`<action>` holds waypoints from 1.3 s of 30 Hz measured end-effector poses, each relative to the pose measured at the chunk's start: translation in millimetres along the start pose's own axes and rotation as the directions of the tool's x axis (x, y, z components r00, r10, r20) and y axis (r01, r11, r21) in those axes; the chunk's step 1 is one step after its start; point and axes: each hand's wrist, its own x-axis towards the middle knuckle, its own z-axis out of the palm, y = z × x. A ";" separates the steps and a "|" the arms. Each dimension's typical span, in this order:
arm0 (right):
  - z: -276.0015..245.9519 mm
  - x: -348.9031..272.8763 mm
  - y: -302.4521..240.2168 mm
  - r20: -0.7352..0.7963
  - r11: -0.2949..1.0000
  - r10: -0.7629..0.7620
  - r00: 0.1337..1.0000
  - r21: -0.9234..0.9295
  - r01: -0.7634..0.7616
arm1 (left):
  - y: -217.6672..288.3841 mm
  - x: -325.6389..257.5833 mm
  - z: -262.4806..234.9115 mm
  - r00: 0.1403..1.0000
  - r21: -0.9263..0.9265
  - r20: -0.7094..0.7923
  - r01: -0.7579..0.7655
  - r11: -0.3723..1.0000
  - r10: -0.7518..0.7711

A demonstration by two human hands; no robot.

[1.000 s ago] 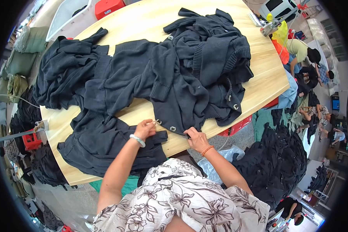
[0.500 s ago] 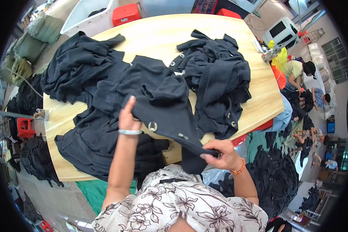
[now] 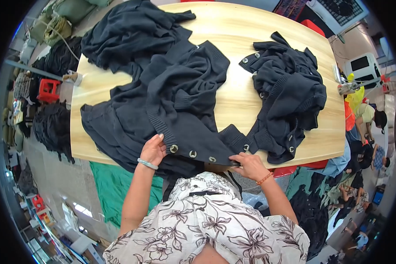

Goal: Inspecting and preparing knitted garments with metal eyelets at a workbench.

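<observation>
A dark knitted cardigan [image 3: 193, 127] with ribbed bands lies spread along the near edge of the table. A row of large buttons [image 3: 192, 154] runs down its front edge. My left hand [image 3: 154, 150] grips that edge beside the leftmost button, its fingertips partly hidden by the cloth. Farther along the same edge, my right hand [image 3: 251, 167] pinches the cloth at a lower corner. More dark knitwear [image 3: 136, 35] is heaped at the far left and runs into the cardigan. To the right lies a separate pile of dark buttoned cardigans [image 3: 290, 92].
Everything rests on a pale wooden table [image 3: 235, 105]. A metal clamp-like fitting [image 3: 348, 88] sits at its right edge. Green cloth [image 3: 119, 189] covers floor at the left front. A red stool [image 3: 48, 89] stands at left; dark garments [image 3: 310, 202] lie heaped at right, with people beyond.
The cardigan's front, earlier lifted and slanting between my hands, now lies lower and flatter along the table edge, showing more buttons. Both hands have come down level; the view has shifted.
</observation>
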 end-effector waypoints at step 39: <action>-20.9 78.0 -135.9 -0.365 0.744 -0.026 0.931 0.615 0.262 | 6.0 -87.4 86.3 0.948 -0.034 0.294 -0.114 0.993 0.119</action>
